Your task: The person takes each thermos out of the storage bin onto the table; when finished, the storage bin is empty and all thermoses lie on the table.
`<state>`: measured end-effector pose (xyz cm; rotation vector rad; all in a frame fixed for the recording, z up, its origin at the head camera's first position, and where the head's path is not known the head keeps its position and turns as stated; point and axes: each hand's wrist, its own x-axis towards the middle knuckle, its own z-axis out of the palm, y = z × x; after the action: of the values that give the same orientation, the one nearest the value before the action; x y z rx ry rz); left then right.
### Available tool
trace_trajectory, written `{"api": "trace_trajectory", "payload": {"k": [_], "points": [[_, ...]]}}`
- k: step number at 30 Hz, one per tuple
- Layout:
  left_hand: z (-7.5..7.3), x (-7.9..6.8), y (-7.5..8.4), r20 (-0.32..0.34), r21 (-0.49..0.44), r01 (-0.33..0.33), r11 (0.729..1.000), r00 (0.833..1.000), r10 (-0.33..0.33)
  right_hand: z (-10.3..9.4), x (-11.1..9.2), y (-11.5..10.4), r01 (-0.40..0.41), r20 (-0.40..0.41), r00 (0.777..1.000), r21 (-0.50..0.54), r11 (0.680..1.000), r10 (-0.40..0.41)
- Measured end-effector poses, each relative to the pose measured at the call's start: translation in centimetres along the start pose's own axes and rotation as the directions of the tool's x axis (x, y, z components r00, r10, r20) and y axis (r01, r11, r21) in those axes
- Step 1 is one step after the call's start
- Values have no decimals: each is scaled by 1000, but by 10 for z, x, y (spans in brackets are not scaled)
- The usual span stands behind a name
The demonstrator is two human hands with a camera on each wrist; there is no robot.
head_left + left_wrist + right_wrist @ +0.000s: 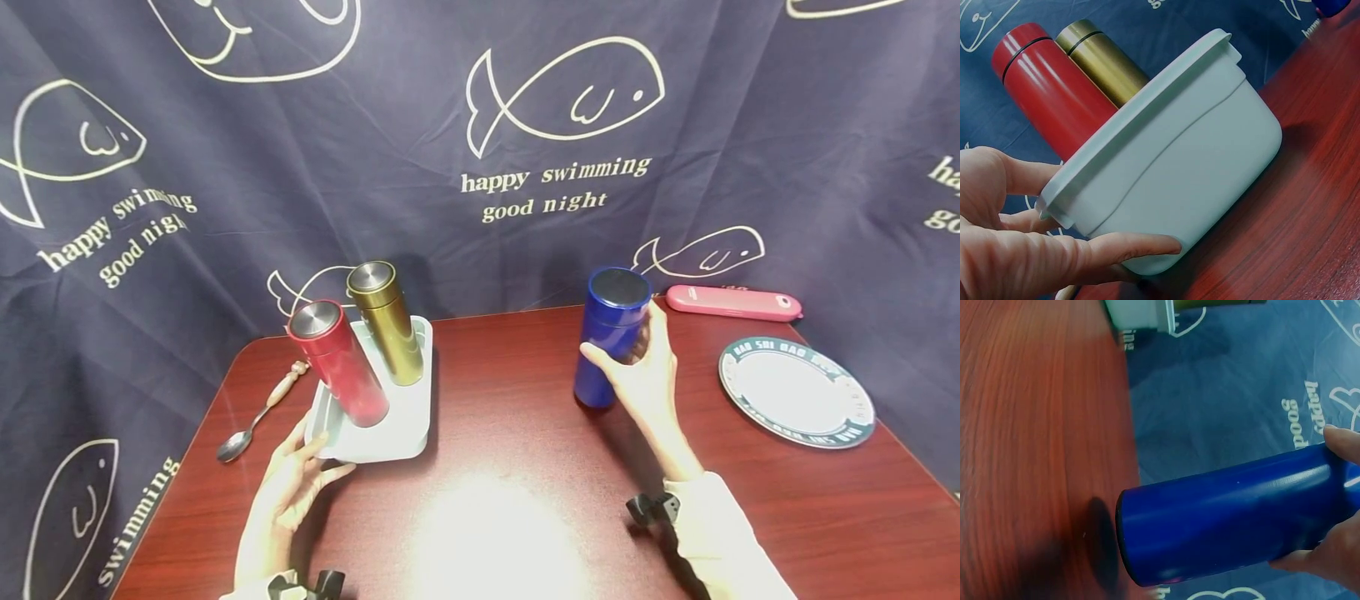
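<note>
My left hand (288,483) grips the near left corner of a pale green plastic box (1191,156), with the thumb along its outer wall. Inside the box stand a red vacuum flask (347,375) and, behind it, a gold vacuum flask (393,337), both with silver-topped lids. To the right, my right hand (648,375) holds a blue vacuum flask (1229,515) around its upper body, fingers partly hidden behind it. The blue flask is upright, and its base appears slightly off the table, with a dark shadow beside it in the right wrist view.
A spoon (258,418) with a wooden handle lies left of the box. At the back right is a pink elongated case (733,302), and a white plate (798,392) with a green patterned rim lies at the right. A dark fish-print curtain (420,208) hangs behind the reddish table (495,383).
</note>
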<state>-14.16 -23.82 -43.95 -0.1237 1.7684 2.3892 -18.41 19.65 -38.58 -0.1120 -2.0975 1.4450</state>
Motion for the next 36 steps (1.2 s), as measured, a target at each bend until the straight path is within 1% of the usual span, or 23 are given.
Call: {"api": "trace_trajectory", "payload": {"k": [5, 9, 13, 19, 21, 24, 29, 32, 34, 36], "points": [[1, -1, 1, 7, -20, -6, 1000, 1000, 7, -7, 2, 8, -37, -9, 999, -8, 999, 37], [1, 0, 0, 19, -27, -4, 1000, 1000, 5, -10, 2, 13, -39, -22, 999, -9, 999, 39], [-1, 0, 0, 16, -27, 1, 1000, 1000, 0, -10, 2, 16, -36, -32, 999, -11, 999, 35], [-3, 0, -1, 28, -8, -1, 1000, 1000, 1, -10, 2, 18, -66, -32, 997, 4, 998, 66], [-3, 0, -2, 29, -11, -2, 1000, 1000, 2, -11, 2, 19, -68, -38, 997, 6, 998, 68], [-3, 0, 0, 28, -38, -3, 999, 1000, 4, -11, 3, 19, -65, -44, 997, 3, 998, 65], [-2, -1, 2, 38, -90, -11, 996, 999, 15, -11, 3, 22, -48, -28, 998, 7, 999, 48], [-3, -2, 1, 41, -107, -14, 994, 999, 19, -11, 4, 24, -36, -9, 999, -14, 999, 36], [-2, -2, 1, 36, -107, -7, 994, 999, 11, -13, 3, 24, -42, 8, 999, -46, 998, 42], [-1, -2, 0, 33, -86, 4, 996, 999, -1, -17, 3, 23, -52, 26, 998, -79, 996, 54]]}}
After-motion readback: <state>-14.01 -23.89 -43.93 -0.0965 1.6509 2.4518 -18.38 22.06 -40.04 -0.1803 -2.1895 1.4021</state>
